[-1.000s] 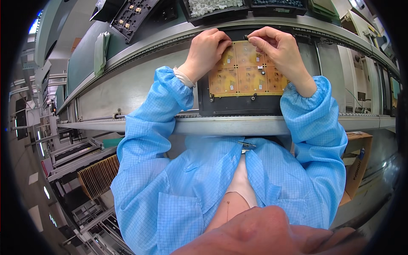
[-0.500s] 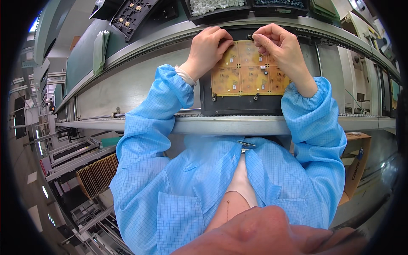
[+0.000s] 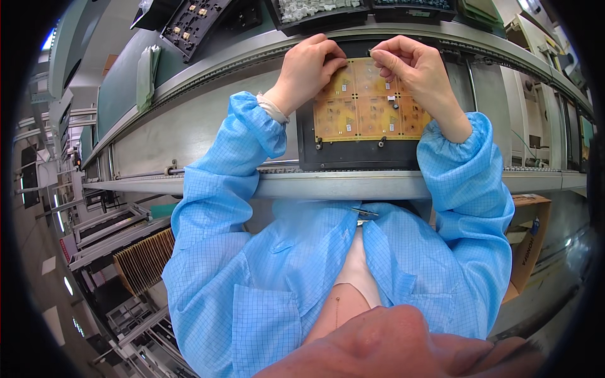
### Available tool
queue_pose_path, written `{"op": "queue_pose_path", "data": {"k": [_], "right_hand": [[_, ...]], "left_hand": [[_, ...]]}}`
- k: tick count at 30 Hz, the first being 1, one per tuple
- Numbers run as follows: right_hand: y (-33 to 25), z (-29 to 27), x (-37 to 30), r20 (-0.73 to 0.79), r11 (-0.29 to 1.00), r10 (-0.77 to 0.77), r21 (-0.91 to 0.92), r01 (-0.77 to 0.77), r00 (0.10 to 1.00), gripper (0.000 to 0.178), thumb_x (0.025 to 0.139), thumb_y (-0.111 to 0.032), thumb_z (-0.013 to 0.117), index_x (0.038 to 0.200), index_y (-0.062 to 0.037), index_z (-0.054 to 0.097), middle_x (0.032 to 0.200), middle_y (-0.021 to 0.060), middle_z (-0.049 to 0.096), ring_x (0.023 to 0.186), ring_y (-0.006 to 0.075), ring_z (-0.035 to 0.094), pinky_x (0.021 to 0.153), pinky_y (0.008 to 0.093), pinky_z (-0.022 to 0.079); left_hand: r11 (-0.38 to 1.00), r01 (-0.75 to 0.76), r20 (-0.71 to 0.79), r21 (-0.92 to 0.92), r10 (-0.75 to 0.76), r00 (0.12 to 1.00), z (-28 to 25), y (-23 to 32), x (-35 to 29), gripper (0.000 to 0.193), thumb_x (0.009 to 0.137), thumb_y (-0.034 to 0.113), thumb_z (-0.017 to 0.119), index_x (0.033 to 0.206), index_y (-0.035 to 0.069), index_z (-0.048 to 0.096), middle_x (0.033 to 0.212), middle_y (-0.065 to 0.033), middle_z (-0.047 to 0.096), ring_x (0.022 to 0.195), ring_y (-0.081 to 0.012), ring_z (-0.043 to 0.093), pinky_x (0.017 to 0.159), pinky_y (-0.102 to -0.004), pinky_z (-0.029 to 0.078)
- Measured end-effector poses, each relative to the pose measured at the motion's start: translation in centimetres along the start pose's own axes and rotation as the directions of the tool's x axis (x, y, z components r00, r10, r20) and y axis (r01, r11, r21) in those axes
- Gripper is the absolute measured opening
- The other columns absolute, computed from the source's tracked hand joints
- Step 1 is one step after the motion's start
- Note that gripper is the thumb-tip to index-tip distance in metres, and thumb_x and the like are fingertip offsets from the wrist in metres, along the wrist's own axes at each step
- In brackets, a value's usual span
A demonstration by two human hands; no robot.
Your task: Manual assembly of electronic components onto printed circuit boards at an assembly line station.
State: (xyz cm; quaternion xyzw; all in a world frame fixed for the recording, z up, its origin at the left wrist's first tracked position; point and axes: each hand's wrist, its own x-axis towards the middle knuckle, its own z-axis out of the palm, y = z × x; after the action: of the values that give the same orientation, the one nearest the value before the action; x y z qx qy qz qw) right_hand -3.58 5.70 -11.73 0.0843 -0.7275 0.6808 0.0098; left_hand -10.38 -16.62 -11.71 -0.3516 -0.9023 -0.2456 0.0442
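A yellow-amber circuit board panel [image 3: 370, 120] lies in a flat black carrier [image 3: 359, 156], with small white and dark parts on it. Two small dark knobs, a left one [image 3: 319, 145] and a right one [image 3: 381, 143], stand along the panel's near edge. At the far left corner my left hand [image 3: 309, 68] is closed, fingers curled down; whatever its fingertips hold is hidden. My right hand [image 3: 416, 68] pinches a small black knob [image 3: 370, 52] at the middle of the far edge, thumb and forefinger together, and covers the panel's far right part.
The carrier sits between two metal conveyor rails, the near one [image 3: 353, 186] in front of me. Beyond the far rail stand a black bin of whitish parts [image 3: 321, 9], another bin of dark parts [image 3: 413, 7] and a tilted black tray [image 3: 192, 28]. Green sheets [image 3: 147, 79] lie left.
Both hands stay at the far edge. My right fingertips have shifted slightly left over the black knob, covering more of it. The left hand has barely moved.
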Motion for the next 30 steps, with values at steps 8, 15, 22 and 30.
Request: {"op": "queue_pose_path", "data": {"k": [8, 15, 22, 30], "right_hand": [[-0.1, -0.1, 0.0, -0.005, 1.000, -0.019, -0.017, 0.019, 1.000, 0.022, 0.096, -0.020, 0.066, 0.107, -0.0011, 0.070, 0.085, 0.0033, 0.069, 0.075, 0.0078, 0.064, 0.069, 0.0217, 0.054], [-0.2, -0.2, -0.2, 0.010, 0.998, -0.038, -0.049, 0.039, 0.999, 0.024, 0.097, -0.020, 0.065, 0.112, -0.0018, 0.071, 0.090, 0.0050, 0.071, 0.079, 0.0096, 0.067, 0.072, 0.0220, 0.056], [-0.5, -0.4, -0.1, 0.035, 0.998, -0.056, 0.035, 0.054, 0.998, 0.027, 0.097, -0.021, 0.065, 0.115, -0.0018, 0.070, 0.093, 0.0052, 0.071, 0.082, 0.0108, 0.068, 0.076, 0.0237, 0.057], [-0.4, -1.0, 0.3, 0.031, 0.999, 0.036, 0.020, -0.036, 0.999, 0.028, 0.096, -0.022, 0.066, 0.116, -0.0032, 0.070, 0.096, 0.0031, 0.069, 0.088, 0.0094, 0.065, 0.082, 0.0238, 0.055]], "left_hand": [[0.999, -0.006, 0.026, 0.037, 0.005, 1.000, -0.2, 0.7, 0.4, 0.011, 0.081, 0.013, 0.071, 0.090, 0.006, 0.074, 0.085, -0.0066, 0.064, 0.077, -0.0222, 0.066, 0.071, -0.0322, 0.053], [0.997, 0.062, 0.031, -0.034, -0.061, 0.998, 0.0, 0.7, 0.5, 0.011, 0.081, 0.021, 0.072, 0.086, 0.011, 0.075, 0.085, -0.0052, 0.064, 0.078, -0.0254, 0.066, 0.072, -0.0367, 0.053], [1.000, -0.005, 0.061, -0.023, 0.007, 0.998, 0.0, 0.4, 0.6, 0.012, 0.083, 0.016, 0.071, 0.091, 0.008, 0.074, 0.085, -0.0071, 0.066, 0.079, -0.0246, 0.067, 0.073, -0.0351, 0.054], [0.986, -0.134, 0.021, 0.100, 0.133, 0.991, 0.0, 0.8, 0.8, 0.008, 0.084, 0.016, 0.068, 0.086, 0.010, 0.072, 0.085, -0.0059, 0.065, 0.082, -0.0271, 0.065, 0.074, -0.0381, 0.053]]}}
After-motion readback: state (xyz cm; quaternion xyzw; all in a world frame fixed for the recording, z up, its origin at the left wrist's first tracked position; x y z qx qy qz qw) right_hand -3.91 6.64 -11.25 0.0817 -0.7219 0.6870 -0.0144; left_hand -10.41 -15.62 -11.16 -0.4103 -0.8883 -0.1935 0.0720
